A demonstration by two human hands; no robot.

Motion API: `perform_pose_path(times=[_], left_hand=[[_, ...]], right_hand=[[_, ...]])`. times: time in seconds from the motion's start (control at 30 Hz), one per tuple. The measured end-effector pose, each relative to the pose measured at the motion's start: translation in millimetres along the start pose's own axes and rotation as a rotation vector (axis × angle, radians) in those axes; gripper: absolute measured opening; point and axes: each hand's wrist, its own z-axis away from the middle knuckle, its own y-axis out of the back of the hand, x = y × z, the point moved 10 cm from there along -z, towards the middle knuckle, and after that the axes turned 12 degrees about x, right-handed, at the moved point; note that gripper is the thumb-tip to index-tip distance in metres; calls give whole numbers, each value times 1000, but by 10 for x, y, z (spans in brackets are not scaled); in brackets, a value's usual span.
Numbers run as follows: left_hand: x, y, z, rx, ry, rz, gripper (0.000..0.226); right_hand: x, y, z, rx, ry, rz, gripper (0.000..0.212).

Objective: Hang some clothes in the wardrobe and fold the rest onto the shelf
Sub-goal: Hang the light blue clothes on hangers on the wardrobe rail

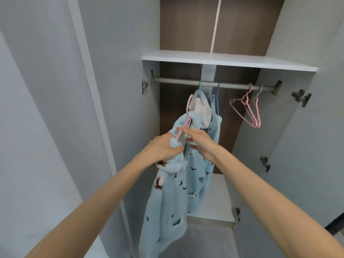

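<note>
An open wardrobe (186, 25) fills the frame, with a white shelf (223, 59) above its rail (176, 81). At centre the left hand (165, 148) clenches a pale blue garment (167, 202) bunched round a pink hanger (189, 105). The right hand (201, 140) has straight, spread fingers, tips on that hanger. Hung clothes (202, 110) crowd the rail just behind — two empty hangers (249, 110) dangle at the upper right.

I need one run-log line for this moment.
phase: putting blue garment on pink hanger | left hand: grips garment | right hand: touches hanger | rail: two empty hangers
</note>
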Motion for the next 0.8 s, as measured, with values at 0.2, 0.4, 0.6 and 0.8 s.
perform_pose_path(times=[0.2,0.4,0.6,0.8], left_hand=[[-391,271,-353,321,135,-263,29],[-637,421,-522,473,295,-241,40],[-899,586,-364,567,409,-225,42],[-739,532,-465,556,313,-230,36]], right_hand=[[-78,-339,-477,-159,75,68,24],[-291,-499,-936,-378,223,168,24],[-458,-162,-1507,-110,476,214,23],[-452,-309,-1525,-272,611,398,50]])
